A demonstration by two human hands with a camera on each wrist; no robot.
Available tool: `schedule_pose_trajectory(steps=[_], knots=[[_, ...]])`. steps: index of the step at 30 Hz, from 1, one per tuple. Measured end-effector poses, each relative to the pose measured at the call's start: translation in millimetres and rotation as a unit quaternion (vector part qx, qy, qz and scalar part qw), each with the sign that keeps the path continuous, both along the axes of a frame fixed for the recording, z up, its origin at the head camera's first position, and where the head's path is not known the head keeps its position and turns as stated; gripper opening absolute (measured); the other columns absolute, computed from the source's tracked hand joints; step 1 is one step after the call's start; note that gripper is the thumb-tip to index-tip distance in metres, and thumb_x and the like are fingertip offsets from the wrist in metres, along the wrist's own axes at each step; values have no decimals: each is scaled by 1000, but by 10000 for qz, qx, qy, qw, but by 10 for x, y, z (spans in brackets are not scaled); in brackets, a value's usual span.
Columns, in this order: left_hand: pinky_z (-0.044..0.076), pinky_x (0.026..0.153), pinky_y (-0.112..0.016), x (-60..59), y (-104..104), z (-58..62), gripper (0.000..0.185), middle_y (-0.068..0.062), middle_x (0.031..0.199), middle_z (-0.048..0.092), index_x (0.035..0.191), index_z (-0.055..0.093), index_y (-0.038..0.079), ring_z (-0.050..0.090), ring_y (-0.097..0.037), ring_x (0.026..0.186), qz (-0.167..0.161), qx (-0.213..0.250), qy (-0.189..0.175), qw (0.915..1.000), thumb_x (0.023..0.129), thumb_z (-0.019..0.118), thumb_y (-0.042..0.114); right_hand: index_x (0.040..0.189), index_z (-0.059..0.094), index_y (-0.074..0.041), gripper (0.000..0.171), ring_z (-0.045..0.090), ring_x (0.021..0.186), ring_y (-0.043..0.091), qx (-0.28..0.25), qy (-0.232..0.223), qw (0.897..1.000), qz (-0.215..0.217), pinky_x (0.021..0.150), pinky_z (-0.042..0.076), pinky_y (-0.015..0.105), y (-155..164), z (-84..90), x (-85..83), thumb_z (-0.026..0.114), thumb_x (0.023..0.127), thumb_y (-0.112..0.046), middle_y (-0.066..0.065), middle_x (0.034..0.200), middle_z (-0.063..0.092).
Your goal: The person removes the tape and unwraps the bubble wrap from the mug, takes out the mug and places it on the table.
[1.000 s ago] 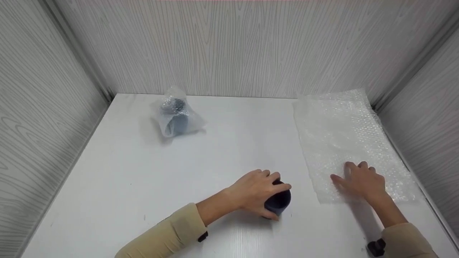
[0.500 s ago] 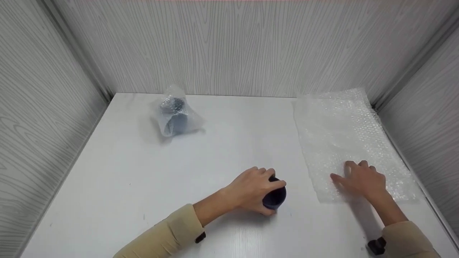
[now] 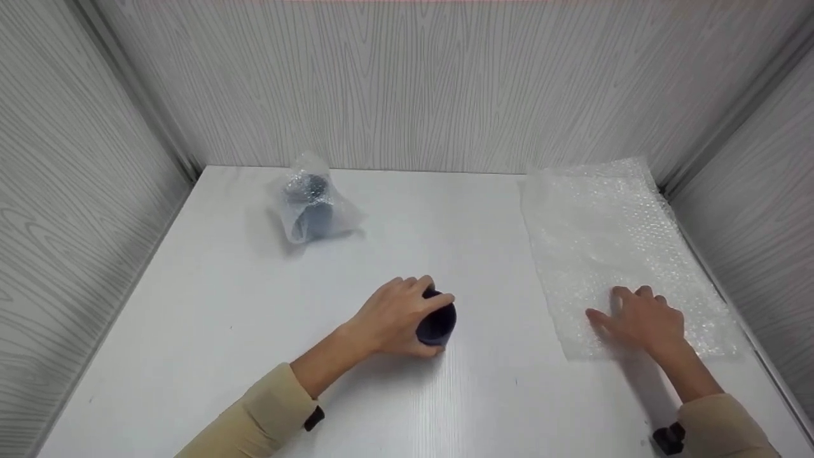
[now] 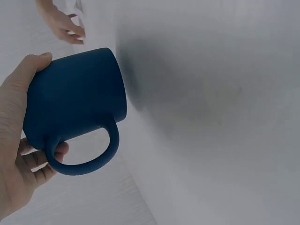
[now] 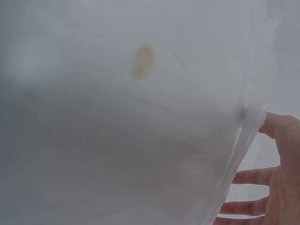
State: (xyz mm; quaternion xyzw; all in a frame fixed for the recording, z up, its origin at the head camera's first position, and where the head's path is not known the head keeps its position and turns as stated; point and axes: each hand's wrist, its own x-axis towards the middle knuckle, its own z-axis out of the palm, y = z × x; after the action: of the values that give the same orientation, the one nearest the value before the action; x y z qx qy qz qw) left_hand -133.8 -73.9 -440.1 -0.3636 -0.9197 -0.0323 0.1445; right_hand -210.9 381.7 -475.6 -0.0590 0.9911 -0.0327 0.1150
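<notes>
A white table (image 3: 159,356) fills the frame's lower part, the blue mug (image 3: 439,324) near lower centre; I'd keep that mug steady with even pressure. I have the left hand (image 3: 391,320) curled around its rim; the right hand (image 3: 648,321), lower right, spreads relaxed fingers at the bubble wrap (image 3: 588,245).

A bubble-wrapped bundle (image 3: 311,207), bluish inside, rests at eleven o'clock on the white table (image 3: 159,331). Grey wood-grained walls (image 3: 407,83) stand at nine, twelve and three.
</notes>
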Motion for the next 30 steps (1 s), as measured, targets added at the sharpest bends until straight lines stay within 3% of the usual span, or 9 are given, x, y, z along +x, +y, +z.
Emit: schedule_pose_trajectory(steps=[11,19,30], knots=[[61,80,-42,53,-695,23,73,-10,114,66,136,67,23,68,-26,91,828,700,-467,9930,76,86,60,151,46,2,98,53,115,63,49,0,10000,15,67,51,64,-17,10,13,47,96,-80,45,135,49],[61,77,-46,42,-1177,24,75,-14,113,66,134,67,19,70,-31,89,1445,668,-424,9863,74,89,58,151,45,2,100,53,115,63,4,8,10000,4,69,51,65,0,5,3,46,95,-81,45,137,48],[61,73,-56,36,-1797,-8,78,-23,114,66,135,66,13,70,-40,84,2240,814,-560,9696,73,90,55,152,45,2,99,54,114,62,23,-13,10000,-9,69,51,65,-19,17,-6,47,96,-80,45,137,48]])
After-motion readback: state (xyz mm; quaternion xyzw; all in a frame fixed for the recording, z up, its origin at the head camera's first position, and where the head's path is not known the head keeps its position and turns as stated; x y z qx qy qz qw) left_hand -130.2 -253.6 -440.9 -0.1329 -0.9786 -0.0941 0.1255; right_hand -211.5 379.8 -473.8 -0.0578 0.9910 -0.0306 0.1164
